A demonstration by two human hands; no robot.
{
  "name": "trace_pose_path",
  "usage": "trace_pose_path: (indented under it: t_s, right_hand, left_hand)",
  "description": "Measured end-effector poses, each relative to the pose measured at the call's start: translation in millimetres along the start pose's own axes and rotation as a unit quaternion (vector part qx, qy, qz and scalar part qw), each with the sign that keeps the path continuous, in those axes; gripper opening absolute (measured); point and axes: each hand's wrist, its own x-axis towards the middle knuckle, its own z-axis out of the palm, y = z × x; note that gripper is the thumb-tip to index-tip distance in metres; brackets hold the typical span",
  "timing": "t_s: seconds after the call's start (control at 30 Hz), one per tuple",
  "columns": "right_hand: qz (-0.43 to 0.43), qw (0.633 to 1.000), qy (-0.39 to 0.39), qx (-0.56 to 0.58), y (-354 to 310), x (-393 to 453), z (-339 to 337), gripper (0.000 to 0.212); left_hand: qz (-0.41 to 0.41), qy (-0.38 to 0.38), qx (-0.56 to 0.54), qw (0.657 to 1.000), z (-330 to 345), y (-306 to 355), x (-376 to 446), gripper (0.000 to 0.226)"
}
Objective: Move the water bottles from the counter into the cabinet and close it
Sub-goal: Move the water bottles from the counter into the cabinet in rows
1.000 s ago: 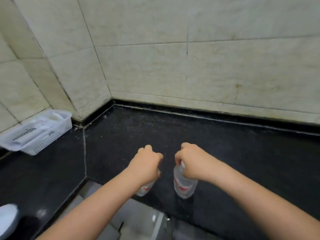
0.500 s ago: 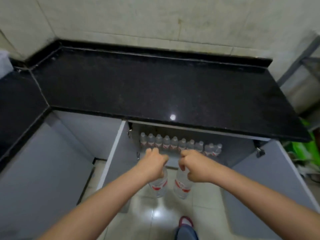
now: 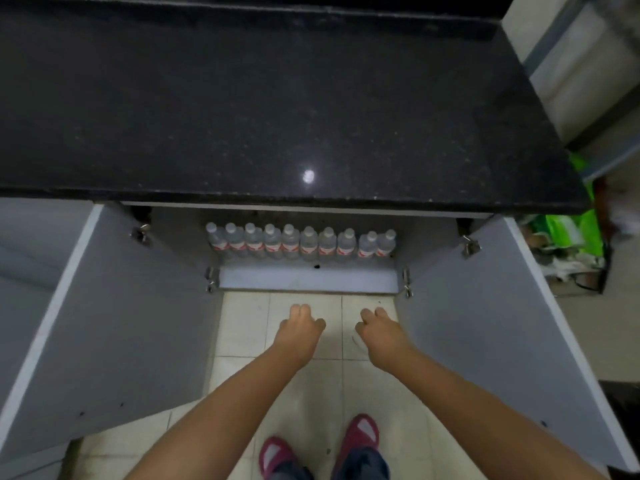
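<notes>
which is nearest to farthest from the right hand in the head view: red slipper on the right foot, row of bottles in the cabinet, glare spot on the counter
From the right hand:
1. Right red slipper, below it on the floor.
2. Row of water bottles, ahead inside the open cabinet.
3. Glare spot, up on the black counter.

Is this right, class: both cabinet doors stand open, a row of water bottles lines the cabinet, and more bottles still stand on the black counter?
Not quite. The head view shows the black counter bare, with no bottles on it. Both cabinet doors stand open, and the row of water bottles lines the cabinet.
</notes>
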Motion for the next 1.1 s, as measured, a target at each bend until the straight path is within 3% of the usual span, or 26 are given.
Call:
trace_pose_path:
  t_s: [0.2,0.53,0.83,1.1]
  right_hand:
    - [0.066,0.994,0.043,0.076,70.2,93.5,56.0,0.043]
    - [0.146,0.966,0.160,0.138,150.5,245.7,147.8,0.031]
    - [0.134,0.950,0.242,0.144,185.7,298.7,171.5,0.042]
    - [0.075,0.970,0.195,0.125,203.1,290.1,162.1,0.053]
  left_hand:
    - [-0.011,0.009,-0.031,0.999,39.7,7.1,122.3,0.043]
    - [0.049,0.158,-0.021,0.986,119.8,17.0,305.4,0.025]
    - [0.050,0.233,0.078,0.968,125.6,33.6,382.4,0.038]
    - [0.113,0.225,0.060,0.966,113.6,10.8,385.6,0.051]
